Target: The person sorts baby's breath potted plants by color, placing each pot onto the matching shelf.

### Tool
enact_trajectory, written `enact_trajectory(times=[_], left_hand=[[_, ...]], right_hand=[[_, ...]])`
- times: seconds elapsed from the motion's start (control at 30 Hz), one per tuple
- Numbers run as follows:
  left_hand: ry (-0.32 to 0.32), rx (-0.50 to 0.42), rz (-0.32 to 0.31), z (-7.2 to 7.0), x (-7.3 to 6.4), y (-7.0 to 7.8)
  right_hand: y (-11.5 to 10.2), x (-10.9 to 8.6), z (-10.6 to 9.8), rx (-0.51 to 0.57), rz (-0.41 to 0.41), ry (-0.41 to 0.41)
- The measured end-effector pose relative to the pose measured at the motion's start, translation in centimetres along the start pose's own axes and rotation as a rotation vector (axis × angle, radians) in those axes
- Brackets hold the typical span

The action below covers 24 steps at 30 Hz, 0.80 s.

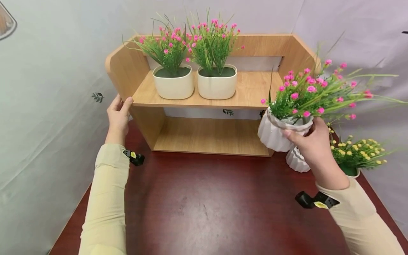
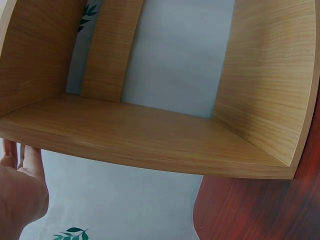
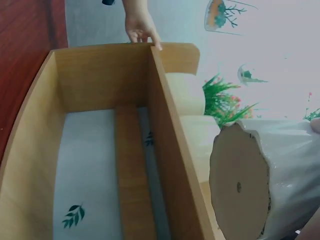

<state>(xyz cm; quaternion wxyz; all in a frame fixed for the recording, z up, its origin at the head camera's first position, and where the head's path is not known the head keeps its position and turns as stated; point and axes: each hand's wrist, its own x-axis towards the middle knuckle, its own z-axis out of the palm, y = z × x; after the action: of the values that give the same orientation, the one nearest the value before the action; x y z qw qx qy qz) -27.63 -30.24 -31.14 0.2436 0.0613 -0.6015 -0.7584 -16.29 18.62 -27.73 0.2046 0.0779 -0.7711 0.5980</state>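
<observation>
My right hand (image 1: 313,143) grips a white ribbed flower pot (image 1: 271,132) by its rim, thumb on the near side. Pink flowers and long grass rise from it, leaning right. The pot is held up in front of the right end of the wooden shelf (image 1: 255,85). In the right wrist view, the pot's tan underside (image 3: 240,185) shows a small central hole. My left hand (image 1: 118,115) holds the shelf's left side, thumb at the front edge by the upper board. In the left wrist view, its fingertips meet the outer side panel.
Two cream pots, left (image 1: 173,83) and right (image 1: 217,83), with pink flowers stand side by side on the upper board. Behind my right hand, a smaller white ribbed pot (image 1: 298,161) and a yellow-flowered plant (image 1: 358,152) stand on the dark red table (image 1: 204,202). Pale cloth walls surround it.
</observation>
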Motion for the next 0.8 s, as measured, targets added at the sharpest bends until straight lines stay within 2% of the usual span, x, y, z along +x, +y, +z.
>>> enact_trajectory(times=[0.1,0.27,0.4,0.5,0.67,0.8], left_hand=[[-0.005,-0.008,-0.004,0.1,0.0,0.0],[0.009,-0.021,-0.01,0.0,0.0,-0.1],[0.005,-0.014,-0.01,0.1,-0.1,-0.2],[0.011,-0.002,-0.027,0.1,-0.2,-0.2],[0.019,-0.008,-0.026,0.0,-0.2,-0.2],[0.019,-0.016,-0.013,0.0,0.0,0.0]], right_hand=[[-0.5,0.9,0.5,0.051,0.006,-0.018],[-0.9,2.3,1.9,0.2,0.043,-0.013],[-1.0,3.5,2.9,0.25,0.039,0.003],[-0.9,4.2,3.3,0.233,0.036,0.016],[-1.1,5.2,3.7,0.143,0.053,0.047],[-1.3,6.0,4.1,0.15,0.042,0.06]])
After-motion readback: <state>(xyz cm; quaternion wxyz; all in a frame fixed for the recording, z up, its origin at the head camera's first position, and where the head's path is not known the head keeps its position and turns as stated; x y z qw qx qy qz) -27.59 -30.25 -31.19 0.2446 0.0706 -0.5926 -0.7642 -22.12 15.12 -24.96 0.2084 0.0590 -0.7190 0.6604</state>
